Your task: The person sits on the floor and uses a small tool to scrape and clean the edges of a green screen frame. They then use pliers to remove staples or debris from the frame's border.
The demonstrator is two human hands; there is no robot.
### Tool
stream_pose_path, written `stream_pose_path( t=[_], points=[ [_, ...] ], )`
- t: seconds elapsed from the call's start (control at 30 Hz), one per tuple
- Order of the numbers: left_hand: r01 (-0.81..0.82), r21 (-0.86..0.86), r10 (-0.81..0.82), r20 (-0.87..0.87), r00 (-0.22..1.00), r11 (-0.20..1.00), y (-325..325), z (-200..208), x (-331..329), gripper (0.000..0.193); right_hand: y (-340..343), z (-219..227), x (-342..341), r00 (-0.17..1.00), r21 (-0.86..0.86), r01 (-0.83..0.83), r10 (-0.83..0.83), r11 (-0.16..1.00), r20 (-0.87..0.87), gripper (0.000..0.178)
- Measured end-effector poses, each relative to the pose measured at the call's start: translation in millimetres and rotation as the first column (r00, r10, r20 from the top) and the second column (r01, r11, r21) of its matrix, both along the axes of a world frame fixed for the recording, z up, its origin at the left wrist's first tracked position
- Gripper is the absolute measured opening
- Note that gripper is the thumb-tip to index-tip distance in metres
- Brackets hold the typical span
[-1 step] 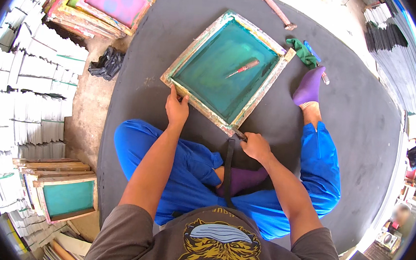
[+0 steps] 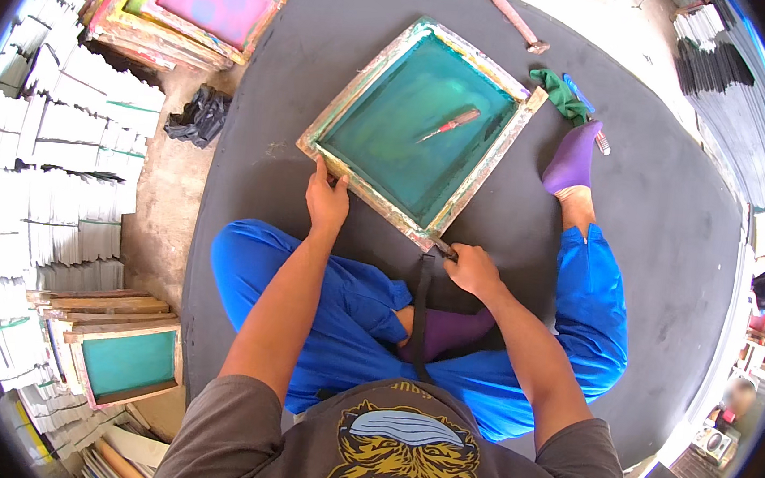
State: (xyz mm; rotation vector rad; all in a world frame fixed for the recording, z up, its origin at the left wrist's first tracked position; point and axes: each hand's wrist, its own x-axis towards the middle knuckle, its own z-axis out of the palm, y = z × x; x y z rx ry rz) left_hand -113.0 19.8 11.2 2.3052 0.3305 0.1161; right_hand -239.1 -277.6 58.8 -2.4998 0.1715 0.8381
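Observation:
A wooden screen-printing frame (image 2: 487,171) with green mesh lies at a slant on the dark surface before me. My left hand (image 2: 327,199) is closed on its near left side, with the thumb over the rim. At the corner nearest me, my right hand (image 2: 473,269) grips a short dark hand tool (image 2: 443,247). Its tip touches the wood there, and my fingers hide most of its shape. On the mesh rests a screwdriver (image 2: 453,123) with a worn reddish handle and thin shaft.
A hammer (image 2: 516,21) lies beyond the frame. Near my purple-socked right foot (image 2: 572,155) are a green cloth (image 2: 558,95) and a blue-handled tool (image 2: 578,91). Stacked screens (image 2: 265,14), a black plastic bag (image 2: 199,117), more frames (image 2: 177,358) and white bundles (image 2: 76,138) stand left.

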Motion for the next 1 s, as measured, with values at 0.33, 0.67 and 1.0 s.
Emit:
stream_pose_path(
  t=[0.33,0.67,1.0],
  points=[
    [0.107,-0.114,-0.098,0.077,0.992,0.988,-14,11,-49,0.042,10,9,0,0.954,0.567,0.257,-0.111,0.783,-0.279,0.026],
    [-0.245,-0.826,-0.106,-0.342,0.934,0.508,-54,35,-125,0.022,48,31,5,0.851,0.661,0.34,0.08,0.669,-0.518,0.023],
    [-0.292,-0.734,-0.041,-0.398,0.916,0.613,-45,19,-126,0.026,81,16,-8,0.77,0.571,0.527,-0.07,0.629,-0.634,0.025]
  ],
)
